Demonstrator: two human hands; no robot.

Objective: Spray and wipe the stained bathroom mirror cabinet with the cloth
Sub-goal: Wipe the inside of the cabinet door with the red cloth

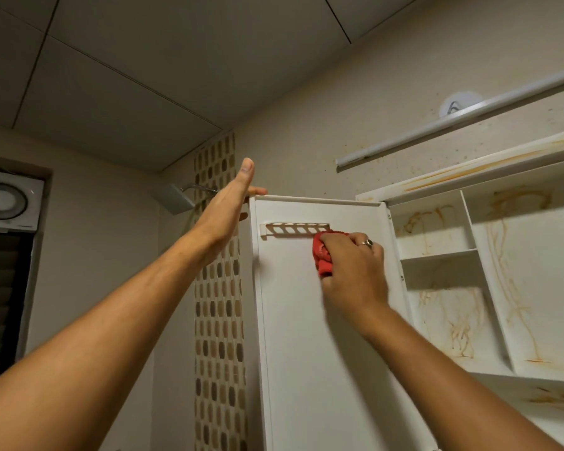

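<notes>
So the mirror cabinet [541, 255] is up on the wall on the right, with its door [306, 320] swung wide open toward the camera, so the white inner side of the door faces us. The right hand [352, 271] has a red cloth [323, 255] bunched up in curled fingers and is pressing it against that inner side, right under the right end of a little slotted rack [295, 230] near the top of the door. There's a ring [368, 243] on one finger of that hand. The left hand [232, 203] is up at the door's top left corner, thumb pointing straight up and fingers reaching flat round the far side of the door edge, one fingertip poking out over the top; most of those fingers are hidden, but it looks flat and braced rather than clenched. Inside the cabinet, the shelves and back panel are streaked with orange-brown drip stains, and the top rim has them too. A tube light [453, 125] runs above the cabinet, a strip of mosaic tiles [219, 320] runs down the wall just left of the door, and a shower head [176, 198] and a vent fan [5, 198] are further left.
</notes>
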